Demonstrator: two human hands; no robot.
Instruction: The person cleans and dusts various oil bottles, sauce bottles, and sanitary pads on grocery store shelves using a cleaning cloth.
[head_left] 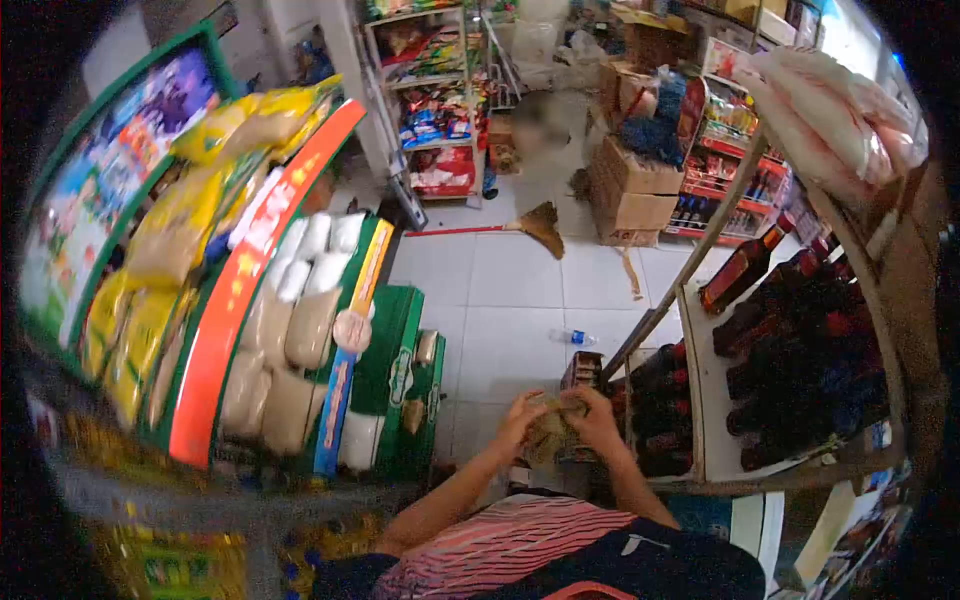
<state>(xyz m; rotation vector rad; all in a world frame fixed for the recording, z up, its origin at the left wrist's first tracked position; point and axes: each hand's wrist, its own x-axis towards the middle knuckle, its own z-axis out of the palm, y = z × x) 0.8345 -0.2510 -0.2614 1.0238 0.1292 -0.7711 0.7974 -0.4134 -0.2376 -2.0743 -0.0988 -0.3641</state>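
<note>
My left hand (521,420) and my right hand (597,417) are close together in front of my body, fingers closed. Between them hangs a crumpled, brownish-yellow piece that looks like a cloth or a bag (545,442); its kind is hard to make out. Both hands seem to pinch its upper edge. Just beyond my right hand, a dark carton (582,370) stands on the floor beside the bottle shelf. A clear plastic bottle with a blue label (572,338) lies on the tiles farther off.
To the left, a green stepped display (400,350) bears bags of grain and white packets. Shelves of dark bottles (800,370) rise close on my right. Ahead, a broom (540,228) lies on the tiled floor (510,275), near stacked cardboard boxes (630,190) and a snack rack (440,140).
</note>
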